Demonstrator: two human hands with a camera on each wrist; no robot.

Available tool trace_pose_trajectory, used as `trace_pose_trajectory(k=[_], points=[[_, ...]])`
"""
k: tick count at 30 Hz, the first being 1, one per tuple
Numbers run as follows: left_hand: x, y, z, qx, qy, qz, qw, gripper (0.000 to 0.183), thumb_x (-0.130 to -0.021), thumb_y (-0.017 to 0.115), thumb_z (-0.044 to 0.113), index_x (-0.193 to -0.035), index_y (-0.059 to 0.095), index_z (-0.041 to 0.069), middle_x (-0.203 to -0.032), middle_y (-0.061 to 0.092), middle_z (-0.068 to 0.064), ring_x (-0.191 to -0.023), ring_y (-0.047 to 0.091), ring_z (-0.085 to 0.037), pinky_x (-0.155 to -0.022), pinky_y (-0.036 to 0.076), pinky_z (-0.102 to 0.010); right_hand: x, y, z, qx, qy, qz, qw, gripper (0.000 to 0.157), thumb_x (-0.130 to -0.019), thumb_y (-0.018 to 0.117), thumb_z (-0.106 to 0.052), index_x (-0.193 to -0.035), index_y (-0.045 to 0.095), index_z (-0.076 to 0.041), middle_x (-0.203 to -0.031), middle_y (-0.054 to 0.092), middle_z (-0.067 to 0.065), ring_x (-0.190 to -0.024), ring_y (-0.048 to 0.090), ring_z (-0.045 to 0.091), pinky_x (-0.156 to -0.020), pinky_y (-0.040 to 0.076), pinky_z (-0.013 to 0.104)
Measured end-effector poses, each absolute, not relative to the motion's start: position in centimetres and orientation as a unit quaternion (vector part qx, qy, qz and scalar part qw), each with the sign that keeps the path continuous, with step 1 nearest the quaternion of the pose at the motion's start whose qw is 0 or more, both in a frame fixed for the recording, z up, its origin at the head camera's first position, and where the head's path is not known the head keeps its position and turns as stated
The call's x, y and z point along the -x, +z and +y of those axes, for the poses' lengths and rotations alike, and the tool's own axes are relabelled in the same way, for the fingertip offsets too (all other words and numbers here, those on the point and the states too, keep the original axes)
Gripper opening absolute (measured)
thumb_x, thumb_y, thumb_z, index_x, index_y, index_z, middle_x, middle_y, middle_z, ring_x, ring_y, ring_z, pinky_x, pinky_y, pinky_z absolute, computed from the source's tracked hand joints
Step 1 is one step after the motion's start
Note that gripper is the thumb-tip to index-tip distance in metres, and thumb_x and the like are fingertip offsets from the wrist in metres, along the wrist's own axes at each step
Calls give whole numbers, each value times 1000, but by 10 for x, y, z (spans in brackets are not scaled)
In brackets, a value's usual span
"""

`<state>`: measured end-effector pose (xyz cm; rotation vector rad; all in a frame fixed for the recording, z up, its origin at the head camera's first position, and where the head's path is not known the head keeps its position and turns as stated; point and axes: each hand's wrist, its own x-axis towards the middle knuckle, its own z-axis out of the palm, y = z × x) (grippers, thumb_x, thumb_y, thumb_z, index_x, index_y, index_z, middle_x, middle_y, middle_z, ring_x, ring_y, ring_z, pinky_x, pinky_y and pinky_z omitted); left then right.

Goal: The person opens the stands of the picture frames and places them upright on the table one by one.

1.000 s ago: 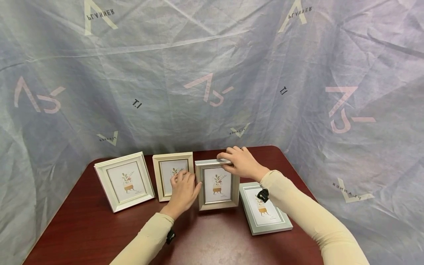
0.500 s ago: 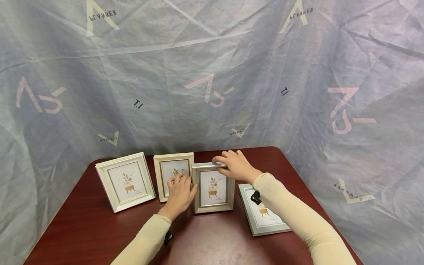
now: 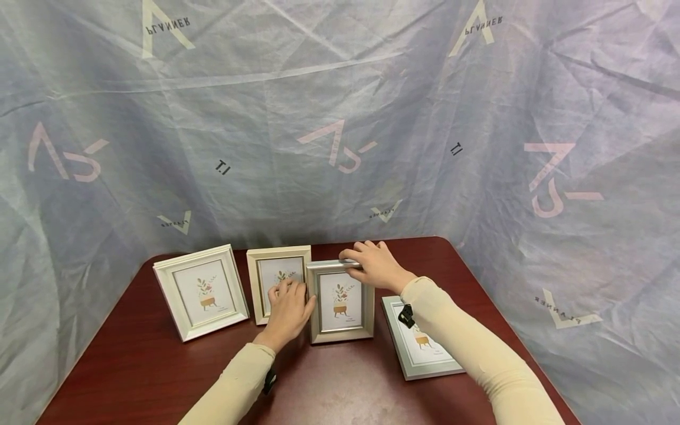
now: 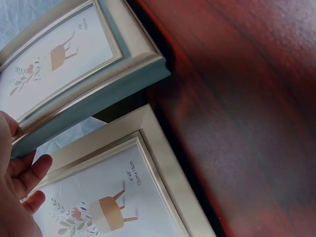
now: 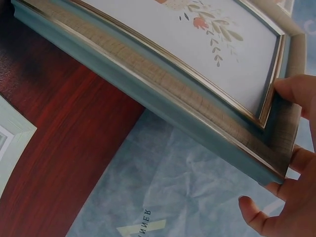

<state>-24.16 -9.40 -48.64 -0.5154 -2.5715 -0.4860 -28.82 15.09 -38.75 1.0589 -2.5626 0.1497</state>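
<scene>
On dark red surface (image 3: 334, 389) before grey printed cloth (image 3: 276, 136): pinching silver frame (image 3: 340, 302) at top edge with fingers of right hand (image 3: 377, 268); touching its left side with left hand (image 3: 289, 311), but cannot tell whether gripping. Standing near upright, just right of cream frame (image 3: 258, 295), with white frame (image 3: 204, 292) beyond; left of grey-green frame (image 3: 419, 354) lying flat. Could topple if released without back support, hidden here; might knock cream frame by slipping leftward.
</scene>
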Motion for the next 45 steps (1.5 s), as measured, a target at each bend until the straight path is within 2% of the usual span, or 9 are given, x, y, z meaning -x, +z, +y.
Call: trace_pose_trajectory(k=[15,24,29,36,41,45], points=[[241,-489,-94,189,-190,-932,243,33,-99,57,30,-111,62,-1,-108,62,-15,-115,45,-36,-90,26,-57,286,-387,153,-363,47,-913,177,25,-96,66,-30,-120,65,-25,-97,58,-1,-91,56,24,-72,39,44],[232,-487,-97,177,-198,-930,254,37,-97,61,32,-117,62,1,-111,62,-13,-116,45,-36,-90,27,-57,282,-381,171,-348,73,-917,180,36,-93,67,-37,-125,64,-21,-108,60,0,-98,56,25,-80,41,48],[224,-481,-97,179,-210,-925,262,38,-95,64,31,-119,61,1,-112,61,-14,-117,45,-37,-91,26,-59,278,-379,190,-346,74,-915,197,39,-90,70,-35,-125,64,-19,-110,61,0,-103,56,27,-79,40,49],[212,-474,-94,183,-214,-915,289,38,-93,65,30,-118,61,3,-111,61,-13,-115,45,-37,-90,26,-59,273,-384,214,-343,79,-913,207,39,-87,69,-29,-123,64,-16,-111,61,3,-98,55,28,-78,40,49],[203,-469,-86,211,-217,-902,307,39,-90,67,29,-118,61,3,-108,61,-11,-111,46,-35,-87,26,-58,269,-396,228,-335,64,-921,190,38,-88,69,-28,-123,64,-16,-110,60,3,-100,54,28,-77,39,49],[195,-466,-77,230,-212,-903,294,41,-90,67,30,-119,60,3,-111,60,-10,-112,45,-32,-89,26,-57,266,-405,237,-332,46,-926,173,38,-87,71,-27,-123,63,-17,-109,59,2,-99,53,28,-77,39,49]])
